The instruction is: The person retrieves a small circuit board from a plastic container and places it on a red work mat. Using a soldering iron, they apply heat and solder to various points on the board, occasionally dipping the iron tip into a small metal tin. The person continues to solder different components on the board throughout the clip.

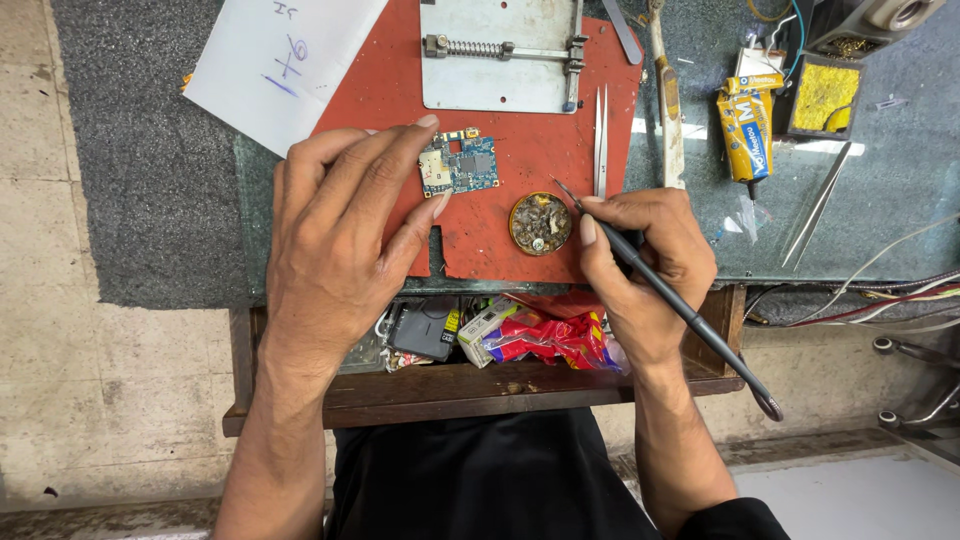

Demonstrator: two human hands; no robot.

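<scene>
A small blue circuit board (pixel 460 165) lies on a red mat (pixel 530 140). My left hand (pixel 345 235) rests on the mat, and its fingertips press the board's left edge. My right hand (pixel 640 265) grips a thin dark soldering iron (pixel 660 290) like a pen. The iron's tip points at the rim of a small round tin (pixel 540 223) filled with dark flux or paste, just right of the board.
Metal tweezers (pixel 600 140) lie beside the tin, a metal board holder (pixel 500 55) at the mat's top. A white paper sheet (pixel 280 65) lies at upper left, a yellow glue tube (pixel 745 125) and more tweezers (pixel 815 205) at right. An open drawer (pixel 480 385) below holds clutter.
</scene>
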